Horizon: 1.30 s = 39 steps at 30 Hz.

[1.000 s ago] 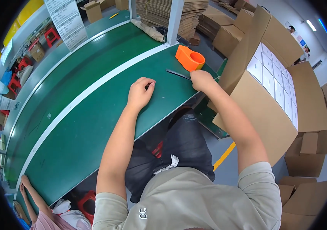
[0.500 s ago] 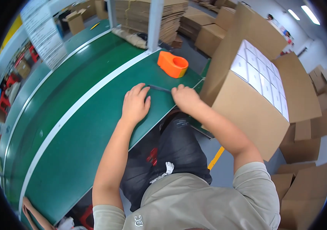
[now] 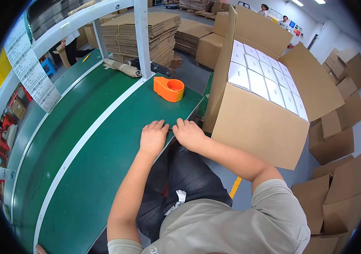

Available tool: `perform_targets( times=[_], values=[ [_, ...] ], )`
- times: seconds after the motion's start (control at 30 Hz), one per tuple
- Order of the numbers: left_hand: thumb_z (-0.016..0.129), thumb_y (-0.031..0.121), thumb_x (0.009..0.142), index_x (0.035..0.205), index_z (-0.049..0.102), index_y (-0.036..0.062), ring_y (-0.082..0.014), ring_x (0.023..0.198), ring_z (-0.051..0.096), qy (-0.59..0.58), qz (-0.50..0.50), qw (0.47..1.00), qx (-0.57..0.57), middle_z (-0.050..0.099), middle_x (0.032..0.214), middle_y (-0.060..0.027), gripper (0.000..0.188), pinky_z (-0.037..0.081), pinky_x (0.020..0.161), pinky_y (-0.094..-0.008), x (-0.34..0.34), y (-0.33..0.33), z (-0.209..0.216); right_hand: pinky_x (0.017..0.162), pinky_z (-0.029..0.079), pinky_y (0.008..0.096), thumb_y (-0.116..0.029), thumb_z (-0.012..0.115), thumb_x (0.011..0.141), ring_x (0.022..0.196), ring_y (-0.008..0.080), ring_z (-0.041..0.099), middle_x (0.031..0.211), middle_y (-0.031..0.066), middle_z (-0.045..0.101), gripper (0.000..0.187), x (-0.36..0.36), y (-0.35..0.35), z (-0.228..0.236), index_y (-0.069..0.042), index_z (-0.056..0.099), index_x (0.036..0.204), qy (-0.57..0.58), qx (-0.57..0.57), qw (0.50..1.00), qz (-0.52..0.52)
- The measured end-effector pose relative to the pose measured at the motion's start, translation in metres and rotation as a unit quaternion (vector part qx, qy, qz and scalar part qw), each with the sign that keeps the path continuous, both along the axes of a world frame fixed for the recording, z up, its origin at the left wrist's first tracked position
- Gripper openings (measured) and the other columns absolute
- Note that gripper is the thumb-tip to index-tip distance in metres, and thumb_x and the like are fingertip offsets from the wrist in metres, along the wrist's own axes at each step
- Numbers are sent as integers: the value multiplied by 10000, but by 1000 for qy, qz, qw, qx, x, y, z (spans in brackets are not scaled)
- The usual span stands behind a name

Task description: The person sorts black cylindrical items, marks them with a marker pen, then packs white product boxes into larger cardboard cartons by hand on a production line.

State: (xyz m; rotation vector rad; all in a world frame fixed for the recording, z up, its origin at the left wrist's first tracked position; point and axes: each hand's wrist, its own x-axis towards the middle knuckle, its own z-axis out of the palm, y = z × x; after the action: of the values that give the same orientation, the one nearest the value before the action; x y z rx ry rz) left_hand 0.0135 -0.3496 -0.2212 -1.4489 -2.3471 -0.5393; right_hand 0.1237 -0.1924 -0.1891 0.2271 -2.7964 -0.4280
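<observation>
1. Left hand (image 3: 154,137): fingers side by side and curved, at the near edge of the green bench (image 3: 91,173); thumb hidden, so from my remote seat I cannot tell whether it pinches or merely presses.
2. Right hand (image 3: 188,135): just beside the left hand; fingers bent, pinching the right end of the slim dark strip.
3. Slim dark strip (image 3: 170,129): between the two hands; I see only a short length, both ends covered by fingers.
4. Orange tape dispenser (image 3: 161,88): on the bench, ahead of both hands, apart from them.
5. Large cardboard carton (image 3: 260,127): near, to the right of the right hand, flaps raised; I view white boxes (image 3: 266,86) packed in rows inside.
6. Pale metal post (image 3: 142,38): beyond the dispenser, ahead of the left hand.
7. Brown roll (image 3: 121,67): ahead and left of the left hand, near the post's foot.
8. Stack of flat cardboard sheets (image 3: 134,36): farther ahead of the left hand, behind the post.
9. Strip of printed labels (image 3: 30,70): hanging, well ahead and left of the left hand.
</observation>
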Motion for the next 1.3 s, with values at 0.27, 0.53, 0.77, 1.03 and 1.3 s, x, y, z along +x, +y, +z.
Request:
perform_targets(
  times=[0.27, 0.53, 0.77, 1.03, 1.3],
  values=[
    [709, 158, 847, 940, 726, 91, -261, 1004, 655, -24, -4, 1000, -8, 713, 1082, -56, 116, 490, 835, -420, -2, -42, 26, 727, 523, 396, -134, 606, 812, 810, 282, 662, 866, 115, 610, 109, -7, -12, 6, -48, 641, 868, 8, -111, 992, 64],
    [684, 121, 903, 967, 695, 19, -356, 843, 680, -150, 79, 980, 102, 705, 949, -174, 121, 540, 753, -425, -45, -117, 31, 788, 507, 430, -113, 602, 802, 888, 318, 649, 877, 133, 632, 97, -82, -78, 9, -35, 648, 835, 58, -220, 965, 131],
    [682, 177, 919, 998, 713, 39, -359, 853, 684, -138, 247, 954, 94, 712, 952, -158, 162, 542, 759, -425, -70, -177, 34, 804, 505, 477, -104, 613, 818, 909, 349, 647, 906, 143, 689, 113, -176, -122, -7, -49, 682, 888, 1, -302, 927, 224],
    [689, 209, 916, 991, 730, 53, -333, 893, 690, -109, 243, 958, 111, 726, 977, -131, 178, 548, 786, -400, -84, -174, 23, 782, 533, 399, -59, 646, 898, 882, 338, 656, 961, 162, 672, 114, -192, -115, -34, -25, 696, 995, -39, -562, 794, 229],
    [692, 188, 919, 993, 737, 53, -265, 811, 702, -110, 265, 947, 146, 735, 928, -109, 160, 550, 744, -363, -78, -175, 20, 722, 506, 239, -8, 673, 916, 837, 113, 641, 1031, 61, 629, 144, -189, -121, -26, -16, 681, 1059, -62, -632, 745, 203]
  ],
)
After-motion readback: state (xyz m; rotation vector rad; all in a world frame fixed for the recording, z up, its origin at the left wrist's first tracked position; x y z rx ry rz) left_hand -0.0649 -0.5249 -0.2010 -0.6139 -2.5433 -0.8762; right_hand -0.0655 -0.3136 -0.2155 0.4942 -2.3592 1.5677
